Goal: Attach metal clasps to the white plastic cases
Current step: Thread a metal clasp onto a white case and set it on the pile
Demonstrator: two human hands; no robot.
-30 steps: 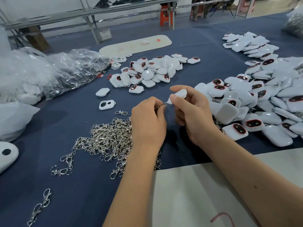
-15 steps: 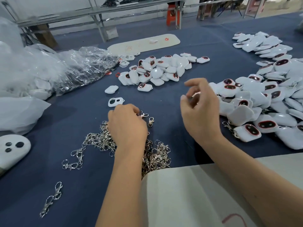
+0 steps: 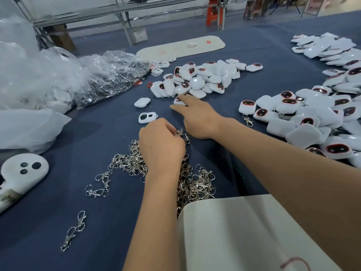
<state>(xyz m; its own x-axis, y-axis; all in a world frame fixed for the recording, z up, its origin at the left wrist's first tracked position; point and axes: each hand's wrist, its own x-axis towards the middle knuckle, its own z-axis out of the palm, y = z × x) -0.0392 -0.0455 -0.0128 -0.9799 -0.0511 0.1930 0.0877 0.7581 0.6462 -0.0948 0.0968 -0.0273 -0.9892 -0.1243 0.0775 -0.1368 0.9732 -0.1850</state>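
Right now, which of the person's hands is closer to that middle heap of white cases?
The right hand. Its fingertips reach the near edge of the middle heap of white cases. The left hand sits nearer the person, over the pile of metal clasps, pinching one.

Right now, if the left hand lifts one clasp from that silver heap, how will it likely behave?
The tangled heap of silver metal clasps looks interlocked, so neighbours would probably drag along. The left hand already grips one clasp; its jointed ring and hook likely dangle loosely.
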